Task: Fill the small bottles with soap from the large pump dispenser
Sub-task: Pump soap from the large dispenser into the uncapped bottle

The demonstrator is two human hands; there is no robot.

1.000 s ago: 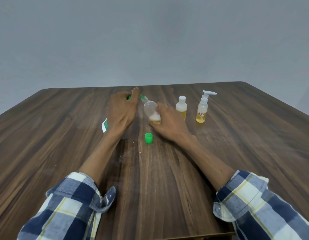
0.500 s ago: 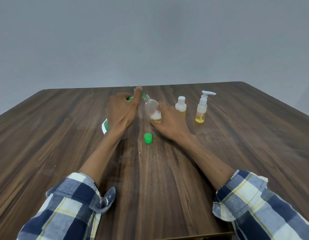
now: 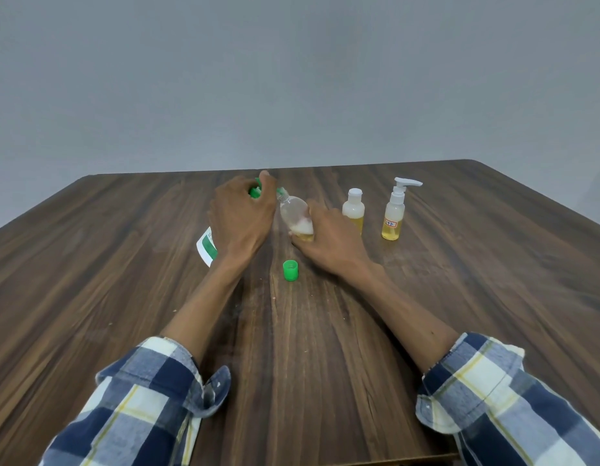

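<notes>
The left hand (image 3: 239, 216) rests on top of the large pump dispenser with green pump head (image 3: 255, 191), fingers curled over the head and the index finger extended along the nozzle; the hand hides most of the dispenser, and only a corner of its white-and-green label (image 3: 207, 247) shows below the wrist. The right hand (image 3: 329, 237) grips the small clear plastic bottle (image 3: 294, 216) at its base, fingers wrapped round the lower part. This bottle is tilted, its open neck leaning toward the green nozzle tip just beside the left index finger; whether neck and nozzle touch cannot be determined. The bottle holds a shallow layer of yellowish liquid topped by white foam. A green screw cap (image 3: 290, 270) stands on the dark wood-grain table (image 3: 123, 297), near the right wrist and between the two forearms. Right of the right hand stands a small white-capped bottle with yellow liquid (image 3: 353, 211), upright, partly behind the knuckles. Further right, apart from it, stands a small white-pump bottle with yellow liquid and a red-bordered label (image 3: 394, 213). Both forearms emerge from rolled blue, white and yellow checked sleeves (image 3: 493, 398).
</notes>
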